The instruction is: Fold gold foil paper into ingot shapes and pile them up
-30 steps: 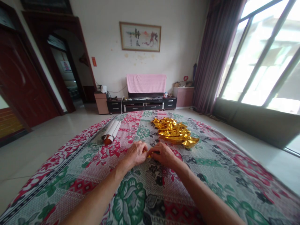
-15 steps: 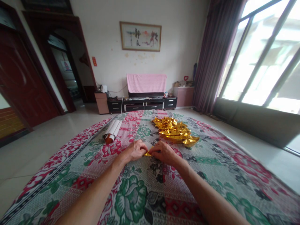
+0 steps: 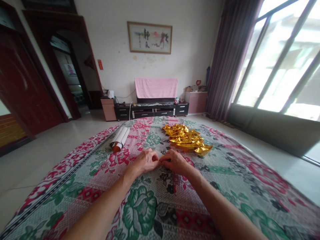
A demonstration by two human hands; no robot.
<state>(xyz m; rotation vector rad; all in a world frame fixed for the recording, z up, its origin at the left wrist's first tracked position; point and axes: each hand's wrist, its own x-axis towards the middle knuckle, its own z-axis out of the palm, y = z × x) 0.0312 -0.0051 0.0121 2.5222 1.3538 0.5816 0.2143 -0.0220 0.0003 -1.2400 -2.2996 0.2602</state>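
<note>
Flowered tablecloth (image 3: 140, 211): left hand (image 3: 147, 160) and right hand (image 3: 174, 161) pinch mostly hidden foil (image 3: 162, 156); gold pile (image 3: 186, 138) lies toward far edge, presumably for clearance.

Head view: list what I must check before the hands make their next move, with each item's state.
1. Left hand and right hand close together, fingertips pinched at the gold piece: ok.
2. Fold of the gold piece: cannot tell; fingers hide most of it.
3. Gold foil pile beyond the right hand, untouched: ok.
4. White roll lying apart from the left hand: ok.
5. Tablecloth spread beneath both hands: ok.
</note>
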